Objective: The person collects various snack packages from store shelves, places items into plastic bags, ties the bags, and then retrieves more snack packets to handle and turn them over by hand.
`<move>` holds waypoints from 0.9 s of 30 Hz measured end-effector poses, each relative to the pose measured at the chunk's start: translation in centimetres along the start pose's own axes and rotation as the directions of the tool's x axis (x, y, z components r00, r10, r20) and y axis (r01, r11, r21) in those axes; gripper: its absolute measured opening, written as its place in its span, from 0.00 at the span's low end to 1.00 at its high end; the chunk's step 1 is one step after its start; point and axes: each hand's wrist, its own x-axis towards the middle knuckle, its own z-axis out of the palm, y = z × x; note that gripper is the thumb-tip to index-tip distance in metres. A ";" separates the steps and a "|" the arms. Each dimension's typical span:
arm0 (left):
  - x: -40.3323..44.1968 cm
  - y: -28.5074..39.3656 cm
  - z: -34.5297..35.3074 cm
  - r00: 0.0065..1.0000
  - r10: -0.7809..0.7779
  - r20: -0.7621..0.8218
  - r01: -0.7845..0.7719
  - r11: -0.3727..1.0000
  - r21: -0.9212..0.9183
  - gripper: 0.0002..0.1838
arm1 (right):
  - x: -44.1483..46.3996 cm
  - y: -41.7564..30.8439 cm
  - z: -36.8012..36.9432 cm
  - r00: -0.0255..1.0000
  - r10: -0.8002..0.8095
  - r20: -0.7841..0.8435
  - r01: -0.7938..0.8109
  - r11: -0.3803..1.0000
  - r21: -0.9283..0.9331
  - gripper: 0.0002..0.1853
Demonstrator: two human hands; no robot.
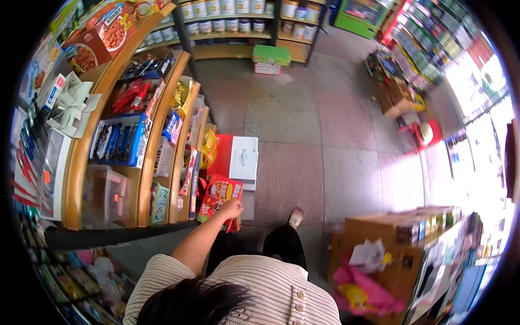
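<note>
My left hand point(233, 208) reaches down beside the lower shelves, its fingers closed at the edge of a red printed package point(221, 189) with yellow and white pictures. More red packaging shows just under the hand. A white box with a carry handle point(244, 157) stands on the floor beyond it, next to a red box point(222, 157). A yellow plastic bag point(209, 147) hangs close to the shelf end. My right hand is out of view.
At my left, a tiered wooden shelf point(103, 103) carries several open cartons, including a blue carton point(122, 140). A counter point(379, 238) stands at right with a pink bag point(368, 292). Ahead, a green box point(272, 54) sits before shelves of tins.
</note>
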 end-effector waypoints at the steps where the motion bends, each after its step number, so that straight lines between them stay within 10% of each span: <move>1: 0.6 0.2 0.1 0.995 -0.094 -0.039 0.093 0.995 -0.027 0.13 | 2.5 -3.4 -2.2 0.998 -0.055 0.014 0.056 0.990 -0.130 0.04; 4: 0.1 -1.9 3.2 0.934 -0.267 -0.236 0.263 0.964 -0.049 0.10 | 9.7 -13.8 -10.6 0.889 -0.388 0.246 0.426 0.497 -0.756 0.05; 6: -2.6 -1.6 4.4 0.875 -0.449 -0.181 0.439 0.893 -0.098 0.10 | 14.1 -22.0 -16.2 0.715 -0.510 0.478 0.474 -0.149 -0.868 0.06; 8: -4.4 -1.1 5.8 0.885 -0.465 -0.025 0.461 0.882 -0.096 0.12 | 18.2 -31.8 -20.4 0.638 -0.574 0.513 0.383 -0.342 -0.858 0.07; 9: -5.0 -0.2 7.1 0.866 -0.500 -0.009 0.495 0.860 -0.122 0.12 | 20.2 -37.6 -21.8 0.644 -0.605 0.468 0.376 -0.282 -0.883 0.07; 11: -5.5 2.2 7.6 0.817 -0.575 -0.039 0.567 0.814 -0.127 0.15 | 23.0 -49.6 -21.9 0.856 -0.515 0.028 0.478 0.772 -0.419 0.13; 16: -2.3 7.4 7.7 0.675 -0.726 0.131 0.728 0.626 -0.280 0.09 | 26.7 -73.3 -16.2 0.819 -0.551 0.159 0.573 0.799 -0.182 0.07; 18: 3.2 4.6 8.0 0.810 -0.584 0.047 0.570 0.766 -0.298 0.25 | 27.2 -79.2 -11.9 0.747 -0.642 0.171 0.663 0.701 -0.264 0.09; 20: 9.6 2.4 7.3 0.830 -0.420 -0.367 0.190 0.832 -0.521 0.35 | 26.4 -85.1 -7.8 0.699 -0.672 0.243 0.715 0.657 -0.241 0.10; 23: 17.2 1.0 0.7 0.785 -0.549 0.288 0.459 0.827 0.324 0.18 | 28.0 -88.6 -3.2 0.764 -0.572 0.301 0.646 0.667 -0.372 0.11; 25: 22.3 1.6 -8.6 0.988 -0.137 -0.073 0.154 0.922 0.356 0.14 | 27.9 -88.9 -1.5 0.875 -0.292 0.386 0.457 0.760 -0.463 0.10; 27: 28.8 1.7 -14.4 0.748 -0.615 -0.250 0.346 0.683 -0.643 0.14 | 27.6 -89.6 -0.7 0.922 -0.068 0.381 0.273 0.812 -0.515 0.11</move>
